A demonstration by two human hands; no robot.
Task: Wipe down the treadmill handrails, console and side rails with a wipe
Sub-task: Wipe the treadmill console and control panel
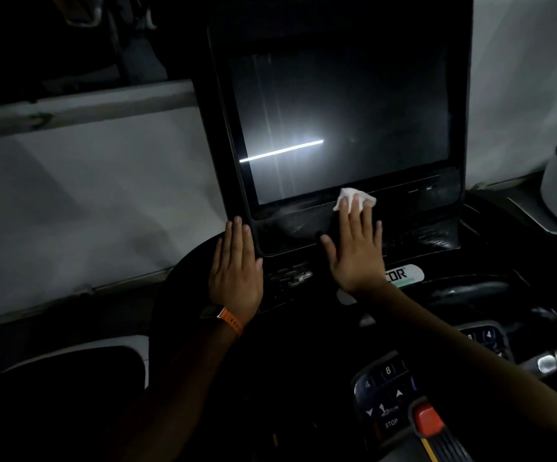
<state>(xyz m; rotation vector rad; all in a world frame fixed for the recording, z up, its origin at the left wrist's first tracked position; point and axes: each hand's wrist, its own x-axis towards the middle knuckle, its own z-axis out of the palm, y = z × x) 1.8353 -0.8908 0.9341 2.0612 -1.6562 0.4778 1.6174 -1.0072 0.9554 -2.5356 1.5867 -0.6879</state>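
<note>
Where the dark screen [337, 121] meets its lower frame, I have the white wipe [354, 198] bunched under the fingertips of my right hand [357, 251]. Those fingers lie straight and slightly spread. They press the wipe flat against the frame rather than pinching it, which I judge spreads the pressure across a wider strip and suits a sliding stroke. My left hand [235, 268] holds nothing. Its fingers are straight and close together, laid against the near left corner of the screen frame. From this placement I take it to be steadying the upright panel against the push of the wiping hand. An orange-strapped watch [227, 320] sits on that wrist.

A bright bar of reflected light crosses the left half of the screen, and faint vertical streaks show beside it. Near and to the right are a keypad [387, 388] marked with numbers and STOP and a red stop button [427, 420]. Both lie well apart from either hand. A pale logo plate [404, 275] shows just beside the right wrist.

As I judge it, the console step is in hand. The dim light leaves the dark deck around the screen hard to read, and I cannot tell which surfaces are already clean.
</note>
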